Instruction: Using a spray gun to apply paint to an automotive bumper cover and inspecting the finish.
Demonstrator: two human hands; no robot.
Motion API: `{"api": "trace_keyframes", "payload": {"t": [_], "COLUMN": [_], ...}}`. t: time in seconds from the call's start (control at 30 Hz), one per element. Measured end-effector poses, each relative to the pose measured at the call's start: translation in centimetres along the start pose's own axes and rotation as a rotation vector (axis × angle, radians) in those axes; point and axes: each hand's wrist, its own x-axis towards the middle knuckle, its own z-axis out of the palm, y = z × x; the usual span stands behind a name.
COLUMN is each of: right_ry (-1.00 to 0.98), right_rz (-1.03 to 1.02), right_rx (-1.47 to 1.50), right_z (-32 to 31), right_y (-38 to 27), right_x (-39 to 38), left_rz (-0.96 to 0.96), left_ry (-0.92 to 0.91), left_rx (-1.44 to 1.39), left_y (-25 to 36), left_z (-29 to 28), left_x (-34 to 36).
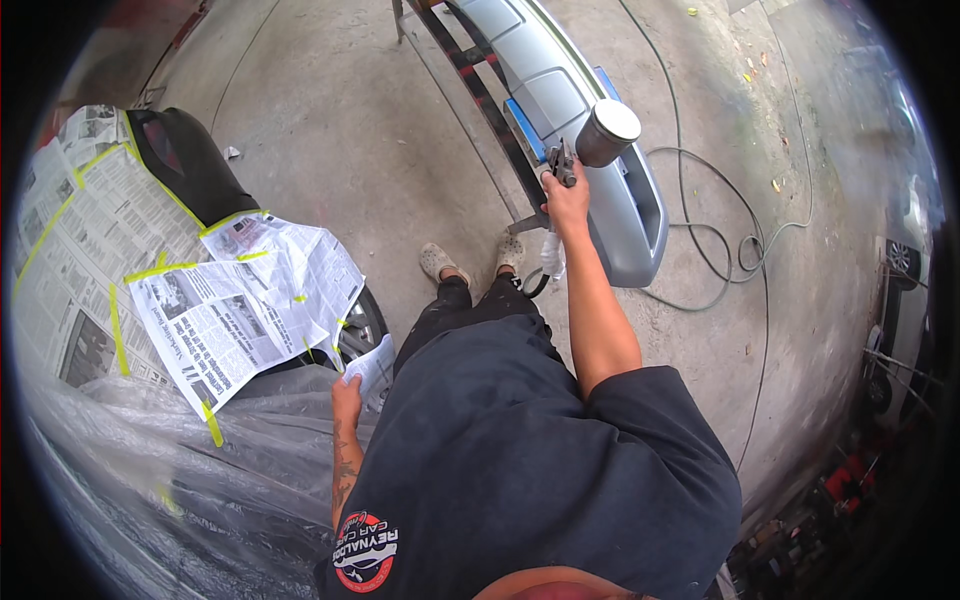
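Observation:
My right hand (566,205) grips a spray gun (562,165) with a lidded cup (608,133) on it, held over a silver bumper (530,70) on a red and black stand (470,68); part of its hose hangs below, wrapped in pale material. At lower left, my left hand (346,395) holds a white sheet of paper (372,362). Beside it, a car is covered with newspaper (75,250), yellow-green tape (116,330) and clear plastic sheeting (140,460), leaving a dark part (180,165) and some of a wheel (365,320) showing.
Hoses (750,255) lie in loops on the stained concrete floor (300,130), right of the bumper. My feet in pale clogs (440,262) stand beside the stand. At the far right are a pale car (895,300) and dim clutter (840,480).

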Motion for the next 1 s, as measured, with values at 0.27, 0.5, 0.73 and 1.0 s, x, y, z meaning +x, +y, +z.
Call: {"api": "trace_keyframes", "payload": {"t": [0.27, 0.5, 0.73, 1.0], "right_ry": [-0.014, -0.010, -0.023, -0.050], "right_rz": [-0.028, -0.029, -0.037, -0.052], "right_rx": [-0.011, -0.006, 0.003, 0.014], "right_z": [-0.1, -0.1, -0.2, -0.4], "right_y": [0.0, 0.1, 0.1, 0.7], "right_x": [-0.1, -0.2, -0.2, 0.1], "left_rz": [0.020, 0.033, 0.035, -0.003], "left_ry": [0.015, 0.001, 0.010, 0.026], "left_rx": [-0.039, -0.049, -0.078, -0.041], "left_y": [1.1, 0.7, 0.4, 0.2], "left_z": [0.0, -0.1, 0.3, 0.7], "left_x": [-0.6, -0.1, 0.0, 0.2]}}
